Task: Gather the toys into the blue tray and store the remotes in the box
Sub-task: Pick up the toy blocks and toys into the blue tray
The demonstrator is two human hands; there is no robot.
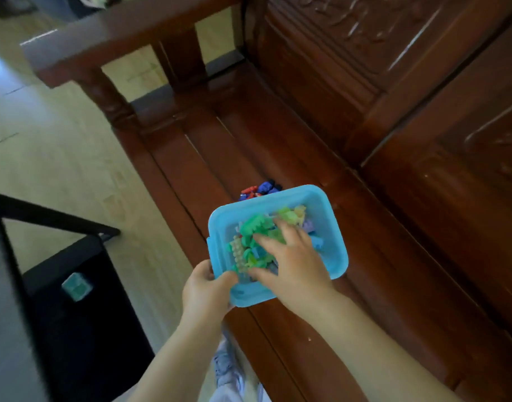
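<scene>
Blurred wooden desk [278,146] carrying blue tray [330,204]; left hand [204,288] pinching tray corner, right hand [289,262] spread over toys [249,236], half-hiding them; blue-red toy [260,190] behind tray, cut off.

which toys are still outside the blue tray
The red and blue toys on the wooden bench, just beyond the blue tray. The green and purple ones lie inside it.

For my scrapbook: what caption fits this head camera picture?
Left hand grips the blue tray while right hand presses down on toys.
</scene>
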